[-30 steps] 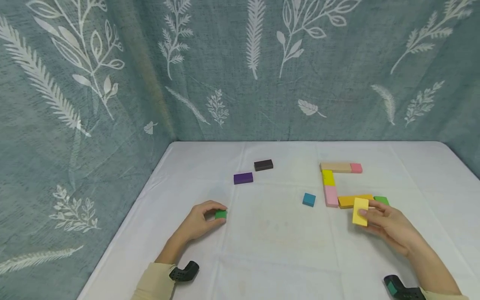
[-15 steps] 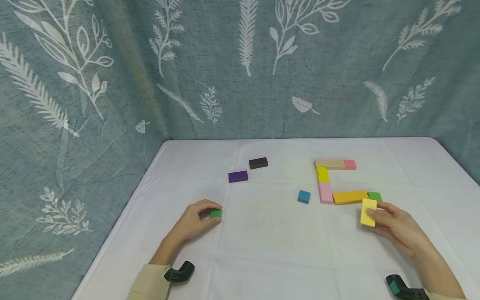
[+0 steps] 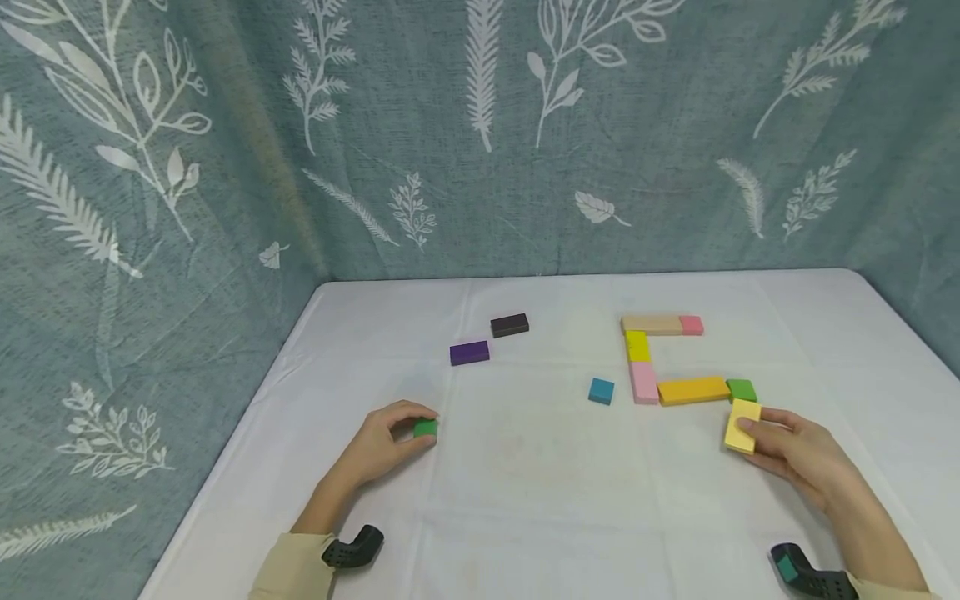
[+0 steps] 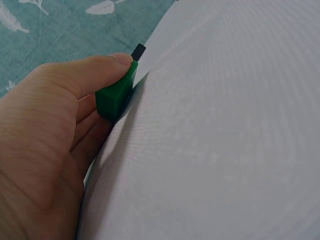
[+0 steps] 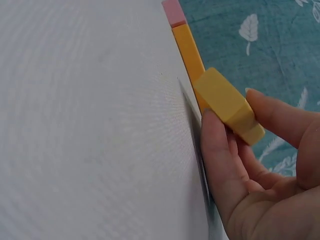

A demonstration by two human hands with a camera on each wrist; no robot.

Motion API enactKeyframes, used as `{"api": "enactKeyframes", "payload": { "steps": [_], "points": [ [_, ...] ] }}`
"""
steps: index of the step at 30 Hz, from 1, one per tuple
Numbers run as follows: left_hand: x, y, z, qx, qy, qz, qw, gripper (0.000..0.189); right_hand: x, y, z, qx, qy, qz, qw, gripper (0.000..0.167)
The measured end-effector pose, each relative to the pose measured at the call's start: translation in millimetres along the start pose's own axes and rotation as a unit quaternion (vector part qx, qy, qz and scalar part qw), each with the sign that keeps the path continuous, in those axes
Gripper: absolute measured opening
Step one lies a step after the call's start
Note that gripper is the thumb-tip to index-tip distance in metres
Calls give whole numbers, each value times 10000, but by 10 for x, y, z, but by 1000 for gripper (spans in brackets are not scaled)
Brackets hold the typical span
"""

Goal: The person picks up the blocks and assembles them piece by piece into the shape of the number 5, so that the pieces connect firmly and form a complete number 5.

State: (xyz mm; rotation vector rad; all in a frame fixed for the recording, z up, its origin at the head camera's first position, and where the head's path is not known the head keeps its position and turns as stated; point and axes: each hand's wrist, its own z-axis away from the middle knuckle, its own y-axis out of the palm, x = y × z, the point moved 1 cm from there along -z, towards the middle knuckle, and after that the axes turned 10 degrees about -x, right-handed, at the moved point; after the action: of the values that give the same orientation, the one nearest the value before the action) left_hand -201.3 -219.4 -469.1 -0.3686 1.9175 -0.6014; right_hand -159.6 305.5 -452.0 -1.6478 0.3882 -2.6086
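At the left of the head view, my left hand (image 3: 390, 442) pinches a small green block (image 4: 116, 92) between thumb and fingers, low against the white cloth. On the right, my right hand (image 3: 798, 454) holds a pale yellow block (image 3: 742, 426) by thumb and fingertips, tilted above the cloth. Its upper edge comes right up to a light green block (image 3: 742, 390) in the head view. That one lies at the right end of an orange block (image 3: 693, 391). A pink block (image 3: 643, 382), a bright yellow block (image 3: 637, 346), a tan block (image 3: 651, 325) and a rose block (image 3: 692, 325) continue the bent line.
A blue block (image 3: 601, 391) lies left of the line. Farther back on the white cloth (image 3: 540, 483) are a purple block (image 3: 469, 353) and a black block (image 3: 509, 325). A teal leaf-patterned curtain (image 3: 450, 208) borders the table behind and at the left.
My right hand has carried the yellow block rightward, from in front of the orange block to just before the light green one. My left hand keeps its grip; the whole head view has shifted slightly.
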Motion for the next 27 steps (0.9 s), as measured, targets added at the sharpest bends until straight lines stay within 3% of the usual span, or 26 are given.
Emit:
{"api": "enactKeyframes", "payload": {
  "steps": [6, 12, 21, 27],
  "points": [
    [30, -5, 4, -62, 112, 22, 9999, 25, 21, -8, 7, -468, 51, 425, 9980, 89],
    [-3, -3, -3, -1, -14, -8, 10000, 26, 45, 32, 29, -1211, 58, 1055, 9870, 82],
    [-367, -73, -1, 14, 62, -151, 9999, 25, 14, 60, -12, -1752, 208, 1419, 9740, 76],
    [-404, -76, -2, -10, 79, -171, 9998, 25, -53, 64, -87, -1924, 185, 1620, 9677, 74]
  ]
}}
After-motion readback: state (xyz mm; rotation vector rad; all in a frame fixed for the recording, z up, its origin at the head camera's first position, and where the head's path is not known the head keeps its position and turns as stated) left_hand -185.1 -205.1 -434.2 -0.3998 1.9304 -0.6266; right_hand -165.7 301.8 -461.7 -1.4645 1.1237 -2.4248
